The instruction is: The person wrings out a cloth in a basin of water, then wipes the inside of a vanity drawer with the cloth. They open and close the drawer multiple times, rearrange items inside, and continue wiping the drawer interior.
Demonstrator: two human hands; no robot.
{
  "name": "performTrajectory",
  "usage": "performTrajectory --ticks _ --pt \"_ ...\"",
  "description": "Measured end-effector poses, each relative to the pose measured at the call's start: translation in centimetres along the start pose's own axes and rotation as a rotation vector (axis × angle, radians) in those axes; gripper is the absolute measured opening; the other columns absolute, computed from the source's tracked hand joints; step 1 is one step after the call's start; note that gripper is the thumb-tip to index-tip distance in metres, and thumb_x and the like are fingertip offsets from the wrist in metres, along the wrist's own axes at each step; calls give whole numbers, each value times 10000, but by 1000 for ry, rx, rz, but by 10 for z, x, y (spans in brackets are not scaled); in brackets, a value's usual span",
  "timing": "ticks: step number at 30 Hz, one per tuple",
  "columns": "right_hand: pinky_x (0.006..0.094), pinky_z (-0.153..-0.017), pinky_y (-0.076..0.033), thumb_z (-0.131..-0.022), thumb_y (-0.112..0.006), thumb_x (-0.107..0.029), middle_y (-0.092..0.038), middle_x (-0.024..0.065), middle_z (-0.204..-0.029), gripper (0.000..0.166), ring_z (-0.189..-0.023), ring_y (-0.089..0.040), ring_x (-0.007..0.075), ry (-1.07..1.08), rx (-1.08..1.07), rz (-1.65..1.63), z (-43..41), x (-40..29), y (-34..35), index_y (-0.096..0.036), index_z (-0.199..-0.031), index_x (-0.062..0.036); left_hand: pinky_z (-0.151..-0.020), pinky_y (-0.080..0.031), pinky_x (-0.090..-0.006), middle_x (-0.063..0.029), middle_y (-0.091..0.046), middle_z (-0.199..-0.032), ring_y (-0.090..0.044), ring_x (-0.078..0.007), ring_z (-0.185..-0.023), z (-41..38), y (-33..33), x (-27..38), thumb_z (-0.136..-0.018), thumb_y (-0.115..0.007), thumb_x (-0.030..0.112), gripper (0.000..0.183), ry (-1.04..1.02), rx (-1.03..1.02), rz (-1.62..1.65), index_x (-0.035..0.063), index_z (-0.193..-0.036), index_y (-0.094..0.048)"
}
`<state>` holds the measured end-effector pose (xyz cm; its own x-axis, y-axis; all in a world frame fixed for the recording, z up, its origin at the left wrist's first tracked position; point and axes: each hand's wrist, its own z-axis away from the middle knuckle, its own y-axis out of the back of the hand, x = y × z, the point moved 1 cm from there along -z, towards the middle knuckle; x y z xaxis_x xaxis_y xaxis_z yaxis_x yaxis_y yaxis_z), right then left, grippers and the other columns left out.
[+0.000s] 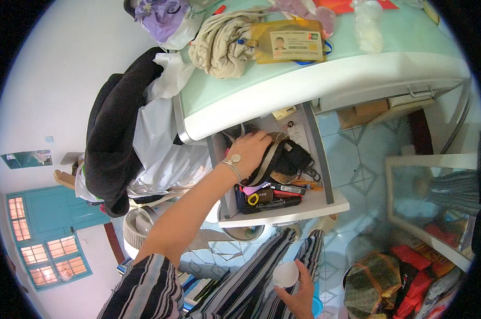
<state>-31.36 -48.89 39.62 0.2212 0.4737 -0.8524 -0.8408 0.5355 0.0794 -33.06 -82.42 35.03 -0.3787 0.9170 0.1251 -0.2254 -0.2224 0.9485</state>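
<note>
My left hand [249, 150], with a metal bracelet or watch on its wrist, reaches into an open desk drawer [319, 159]. Its fingertips are down among dark items at the back, and whether they grip anything is hidden. Just right of it lies a black pouch [298, 155] with a strap and a metal clasp. Toward the drawer's front are a black box [290, 188], a yellow ring-shaped item [253, 199] and other small things. Low in the view, my right hand [300, 297] holds a small round white container or lid [285, 274] between thumb and fingers, above my striped trousers.
On the glass-topped desk [224, 95] lie a beige cloth [222, 44] and a yellow card holder [260, 56]. Black clothing [113, 135] and white plastic bags [160, 151] hang at the left. A glass-fronted cabinet [391, 195] and a filled bag [372, 283] stand at right.
</note>
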Motion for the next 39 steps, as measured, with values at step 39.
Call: performTrajectory --ticks 39 --pt "344 -926 -365 -565 -709 -41 -408 165 -1207 761 -1094 -450 242 -183 -102 89 3 2 -22 -344 -1230 18 -824 -366 -403 -210 -546 -995 -481 -381 -959 -26 -60 -77 -814 -520 185 306 548 373 171 -18 -1043 -499"
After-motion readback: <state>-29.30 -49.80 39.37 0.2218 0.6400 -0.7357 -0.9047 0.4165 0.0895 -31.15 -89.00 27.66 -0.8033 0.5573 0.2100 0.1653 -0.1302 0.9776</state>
